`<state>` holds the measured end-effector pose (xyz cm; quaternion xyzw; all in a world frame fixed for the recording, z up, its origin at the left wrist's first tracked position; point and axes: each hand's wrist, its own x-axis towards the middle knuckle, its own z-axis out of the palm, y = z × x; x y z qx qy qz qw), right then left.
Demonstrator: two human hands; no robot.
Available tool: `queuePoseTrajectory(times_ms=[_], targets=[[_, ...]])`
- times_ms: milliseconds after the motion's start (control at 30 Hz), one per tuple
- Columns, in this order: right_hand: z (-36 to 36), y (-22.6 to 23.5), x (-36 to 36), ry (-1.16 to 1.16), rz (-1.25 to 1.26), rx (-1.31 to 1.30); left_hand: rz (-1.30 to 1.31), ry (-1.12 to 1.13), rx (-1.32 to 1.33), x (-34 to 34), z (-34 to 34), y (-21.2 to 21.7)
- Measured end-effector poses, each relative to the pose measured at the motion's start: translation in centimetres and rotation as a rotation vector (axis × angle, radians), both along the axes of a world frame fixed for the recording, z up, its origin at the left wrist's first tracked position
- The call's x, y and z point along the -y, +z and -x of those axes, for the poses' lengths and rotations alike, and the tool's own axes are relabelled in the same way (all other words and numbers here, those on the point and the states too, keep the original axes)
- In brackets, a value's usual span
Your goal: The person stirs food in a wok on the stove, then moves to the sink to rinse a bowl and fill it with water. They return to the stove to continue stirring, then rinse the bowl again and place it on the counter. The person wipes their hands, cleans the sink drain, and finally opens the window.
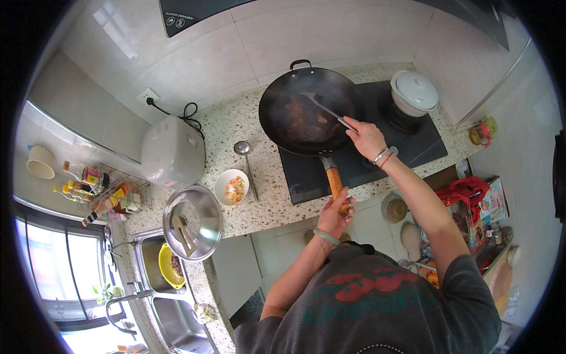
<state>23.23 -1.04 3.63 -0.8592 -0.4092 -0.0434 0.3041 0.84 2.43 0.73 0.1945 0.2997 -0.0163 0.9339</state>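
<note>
At your far left a white rice cooker (173, 152) sits by the wall, with a steel wok lid (193, 222) resting at the sink's edge and a small bowl of chopped food (232, 187) and a ladle (244, 158) just beside them on the speckled counter (265, 200). Your left hand (335, 213) is clenched around the wooden handle (334, 180) of the black wok (309, 111) on the hob. Your right hand (367, 138) grips a metal spatula (326, 108), its blade inside the wok over dark food. A lidded white pot (414, 91) stands on the right burner.
</note>
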Motion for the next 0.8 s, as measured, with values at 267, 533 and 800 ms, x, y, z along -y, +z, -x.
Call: queuePoseTrajectory(times_ms=[267, 533, 800], targets=[[4.0, 5.2, 5.0, 0.066, 0.186, 0.145, -0.022, -0.027, 0.01, -0.1, 0.2, -0.1], [6.5, 12.0, 11.6, 0.028, 0.408, 0.118, -0.014, -0.044, 0.016, -0.4, 0.4, -0.3], [6.6, 3.5, 5.9, 0.038, 0.209, -0.002, -0.024, -0.066, 0.019, -0.4, 0.1, 0.1]])
